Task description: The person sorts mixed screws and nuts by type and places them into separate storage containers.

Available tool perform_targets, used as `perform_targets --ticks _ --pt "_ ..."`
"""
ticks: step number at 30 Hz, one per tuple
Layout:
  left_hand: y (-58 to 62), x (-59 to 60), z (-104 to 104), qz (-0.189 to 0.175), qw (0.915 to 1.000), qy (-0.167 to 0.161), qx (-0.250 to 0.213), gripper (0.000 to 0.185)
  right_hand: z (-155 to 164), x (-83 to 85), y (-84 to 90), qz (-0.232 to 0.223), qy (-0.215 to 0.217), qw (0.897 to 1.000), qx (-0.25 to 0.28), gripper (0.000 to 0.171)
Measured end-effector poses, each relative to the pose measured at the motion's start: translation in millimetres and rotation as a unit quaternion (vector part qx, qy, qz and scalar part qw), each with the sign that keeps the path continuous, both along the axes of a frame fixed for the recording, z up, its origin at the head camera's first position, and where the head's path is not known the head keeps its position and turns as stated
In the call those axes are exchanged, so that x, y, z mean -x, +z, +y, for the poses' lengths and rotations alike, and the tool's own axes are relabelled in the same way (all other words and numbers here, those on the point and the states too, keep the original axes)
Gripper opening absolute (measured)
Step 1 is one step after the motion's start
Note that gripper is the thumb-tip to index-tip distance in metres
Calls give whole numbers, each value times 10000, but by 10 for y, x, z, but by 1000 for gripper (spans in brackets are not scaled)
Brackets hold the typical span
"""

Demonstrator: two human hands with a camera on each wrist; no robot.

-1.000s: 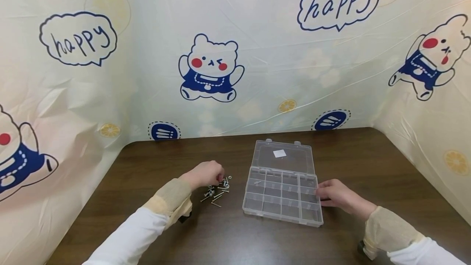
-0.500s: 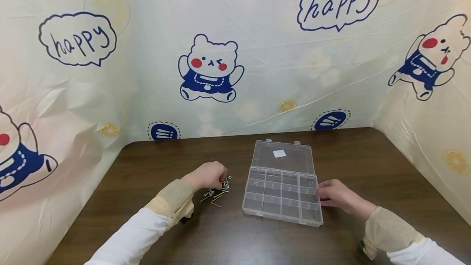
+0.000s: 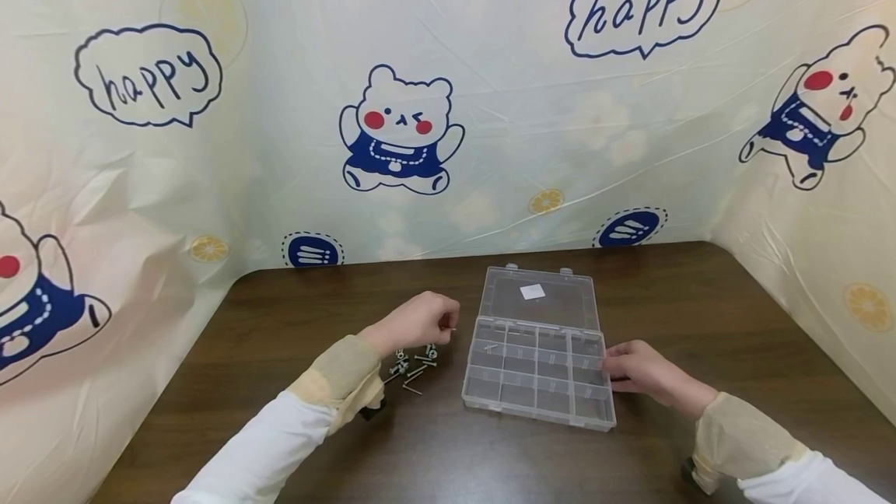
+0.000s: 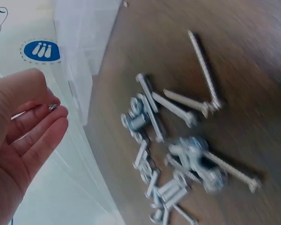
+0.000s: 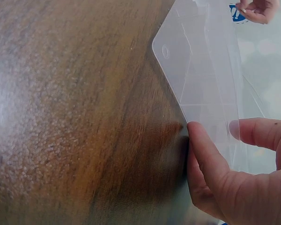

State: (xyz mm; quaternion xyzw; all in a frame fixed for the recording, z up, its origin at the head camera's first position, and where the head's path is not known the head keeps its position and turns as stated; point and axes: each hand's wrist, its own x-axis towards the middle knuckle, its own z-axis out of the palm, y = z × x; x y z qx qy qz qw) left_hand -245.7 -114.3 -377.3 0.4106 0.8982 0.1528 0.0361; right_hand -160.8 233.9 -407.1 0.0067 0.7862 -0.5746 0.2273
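My left hand (image 3: pixel 423 319) is raised between the pile and the box, pinching a small silver metal piece (image 4: pixel 52 107) between thumb and fingertips; the fingers mostly hide it. Below and left of that hand lie loose screws and bolts (image 3: pixel 414 371), with several nuts (image 4: pixel 136 104) among them. The clear plastic compartment box (image 3: pixel 537 417) stands with its lid (image 3: pixel 560 306) laid back. One small screw (image 3: pixel 491 348) lies in a left compartment. At the box's right side, my right hand (image 3: pixel 640 368) grips the wall, thumb on top and fingers along the outside (image 5: pixel 203 150).
A brown wooden table (image 3: pixel 315 426) carries everything. A white paper square (image 3: pixel 532 292) lies on the lid. Behind and at both sides hangs a printed curtain (image 3: pixel 490 99) that meets the table's back edge.
My left hand has lifted from the pile and moved right toward the box with a small metal piece. The right hand and box have stayed put.
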Motion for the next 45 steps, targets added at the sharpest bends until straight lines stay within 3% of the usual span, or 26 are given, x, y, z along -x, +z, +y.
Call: perform_targets --ticks 7,13,23,34,41,45 --pt "12 14 225 -87 9997 119 -180 9 8 -6 -9 41 3 10000 89 41" --pt "8 43 406 37 10000 -1 -59 15 14 -3 -14 41 -26 10000 76 41" --pt "-82 55 585 145 9999 27 -23 12 10 -3 -21 42 -79 9999 84 41" --pt "-142 57 594 92 9998 147 15 11 1 -10 0 78 -65 9999 47 42" --pt "-74 83 517 -64 9999 -89 29 8 15 -7 -16 81 -97 9999 100 42" --pt "-24 40 435 -133 9995 -268 76 6 14 -8 -28 97 -82 9998 147 42"
